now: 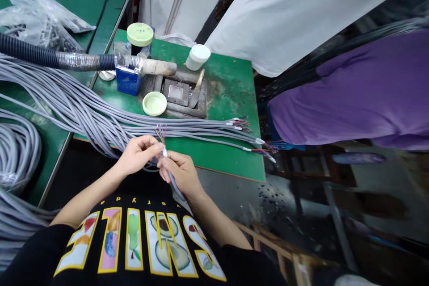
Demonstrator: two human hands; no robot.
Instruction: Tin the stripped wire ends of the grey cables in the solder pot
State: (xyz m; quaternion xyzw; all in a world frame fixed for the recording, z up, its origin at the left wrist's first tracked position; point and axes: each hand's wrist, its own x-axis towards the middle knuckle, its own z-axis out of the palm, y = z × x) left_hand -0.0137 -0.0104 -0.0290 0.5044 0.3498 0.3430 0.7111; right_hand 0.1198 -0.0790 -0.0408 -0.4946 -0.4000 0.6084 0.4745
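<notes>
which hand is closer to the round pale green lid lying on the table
Left. The left hand is just below the green lid, slightly to its left; the right hand is lower and further right, holding the grey cable.

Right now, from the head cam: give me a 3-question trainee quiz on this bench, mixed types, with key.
1. True or false: both hands pinch the same grey cable.
2. Multiple choice: the loose pale green lid lies A) on the jar B) on the green table C) on the floor.
3. Fill in: thin coloured ___ fan out of the held cable's stripped end.

Key: 1 true, left hand and right hand meet at the end. 2 B. 3 wires.
</notes>
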